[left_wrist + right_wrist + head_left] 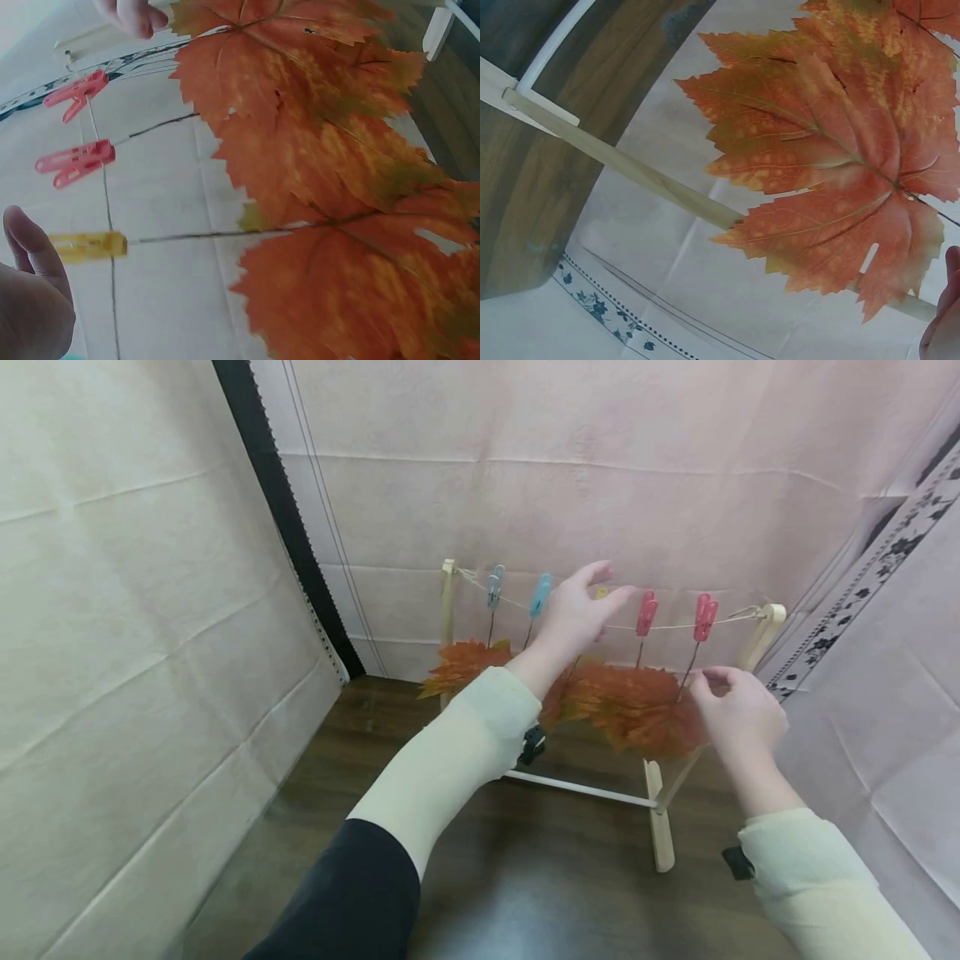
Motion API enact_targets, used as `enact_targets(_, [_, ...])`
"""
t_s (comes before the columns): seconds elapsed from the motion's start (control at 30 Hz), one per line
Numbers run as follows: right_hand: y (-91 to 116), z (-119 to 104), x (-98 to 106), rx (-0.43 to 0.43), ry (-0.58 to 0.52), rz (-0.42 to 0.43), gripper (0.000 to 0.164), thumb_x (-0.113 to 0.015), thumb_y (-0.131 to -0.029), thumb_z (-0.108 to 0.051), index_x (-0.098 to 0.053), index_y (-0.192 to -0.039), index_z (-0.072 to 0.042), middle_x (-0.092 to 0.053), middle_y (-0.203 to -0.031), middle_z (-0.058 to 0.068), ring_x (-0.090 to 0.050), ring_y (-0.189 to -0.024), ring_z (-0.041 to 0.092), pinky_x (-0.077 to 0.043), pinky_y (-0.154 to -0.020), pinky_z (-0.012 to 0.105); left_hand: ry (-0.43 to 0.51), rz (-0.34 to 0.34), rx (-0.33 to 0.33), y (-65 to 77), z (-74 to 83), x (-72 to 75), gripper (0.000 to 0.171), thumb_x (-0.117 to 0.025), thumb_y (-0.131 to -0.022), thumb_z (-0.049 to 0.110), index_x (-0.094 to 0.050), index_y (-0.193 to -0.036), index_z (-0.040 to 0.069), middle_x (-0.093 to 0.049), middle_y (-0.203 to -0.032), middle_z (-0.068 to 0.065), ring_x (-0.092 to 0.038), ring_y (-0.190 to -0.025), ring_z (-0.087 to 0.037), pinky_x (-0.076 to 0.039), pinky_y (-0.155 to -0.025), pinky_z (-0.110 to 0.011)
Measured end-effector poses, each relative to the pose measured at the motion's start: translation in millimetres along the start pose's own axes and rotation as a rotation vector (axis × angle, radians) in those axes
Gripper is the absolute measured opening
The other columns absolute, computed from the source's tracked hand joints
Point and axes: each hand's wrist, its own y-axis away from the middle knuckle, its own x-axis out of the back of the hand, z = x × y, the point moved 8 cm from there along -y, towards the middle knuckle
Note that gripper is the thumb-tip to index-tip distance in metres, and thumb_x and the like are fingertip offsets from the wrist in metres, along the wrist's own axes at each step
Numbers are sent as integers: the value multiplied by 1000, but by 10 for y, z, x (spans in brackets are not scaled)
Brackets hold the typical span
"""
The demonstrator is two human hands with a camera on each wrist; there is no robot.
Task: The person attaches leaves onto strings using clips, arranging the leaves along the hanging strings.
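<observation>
A string (667,627) runs across a wooden stand, and orange-red artificial leaves (637,706) hang from it by dark stems in clothespins. My left hand (573,614) is up at the line beside the yellow clothespin (90,246), thumb and fingers spread apart, nothing between them. That pin grips a leaf stem. To its right are two pink clothespins (704,617); to its left, a blue clothespin (541,595) and a grey-blue one (495,587). My right hand (742,710), fingers loosely bent, is close beside the rightmost leaf (840,165) and holds nothing visible.
The stand's right post (763,635) rises just behind my right hand. A white crossbar (581,788) and a wooden foot (660,827) sit low on the dark wooden table (480,868). Pale cloth walls (600,510) enclose the back and sides.
</observation>
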Motion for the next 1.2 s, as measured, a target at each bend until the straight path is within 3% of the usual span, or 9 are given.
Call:
enact_targets(0.27, [48, 121, 42, -12, -49, 35, 43, -47, -92, -39, -67, -114, -7, -64, -110, 18, -56, -99, 36, -37, -74, 49, 42, 13, 23, 42, -190, 183, 57, -62, -89, 40, -43, -140, 22, -49, -131, 13, -54, -60, -22, -49, -55, -26])
enact_targets(0.5, [110, 182, 85, -39, -71, 94, 42, -48, -92, -39, -67, -112, -8, -64, -110, 16, -56, -100, 33, -36, -77, 49, 49, -4, -13, 140, -142, 277, 55, -62, -89, 38, -44, -139, 22, -49, -130, 14, -60, -77, -17, -53, -66, -33])
enact_targets(0.7, [108, 241, 68, -37, -72, 110, 41, -48, -92, -37, -67, -110, -5, -64, -105, 18, -56, -96, 34, -36, -73, 48, 49, -24, -43, 228, -116, 408, 53, -63, -88, 40, -47, -137, 26, -53, -126, 17, -57, -64, -18, -51, -61, -33])
enact_targets(0.83, [109, 259, 66, -37, -79, 109, 41, -48, -91, -37, -67, -110, -5, -64, -107, 18, -56, -98, 35, -37, -75, 50, 83, -16, -71, 283, -155, 553, 49, -64, -88, 35, -51, -134, 24, -56, -124, 15, -52, -56, -23, -48, -54, -33])
enact_targets(1.0, [126, 319, 33, -74, -94, 79, 43, -49, -91, -37, -65, -114, -4, -62, -115, 18, -54, -105, 38, -35, -80, 51, 129, 12, -143, 363, -193, 780, 44, -65, -90, 25, -55, -131, 17, -59, -124, 9, -53, -56, -23, -50, -55, -35])
enact_targets(1.2, [137, 377, 44, -93, -98, 78, 43, -47, -92, -36, -65, -114, -4, -62, -114, 19, -53, -106, 38, -34, -82, 52, 162, 37, -210, 438, -242, 1026, 41, -65, -89, 17, -57, -129, 12, -60, -123, 2, -51, -52, -21, -48, -50, -28])
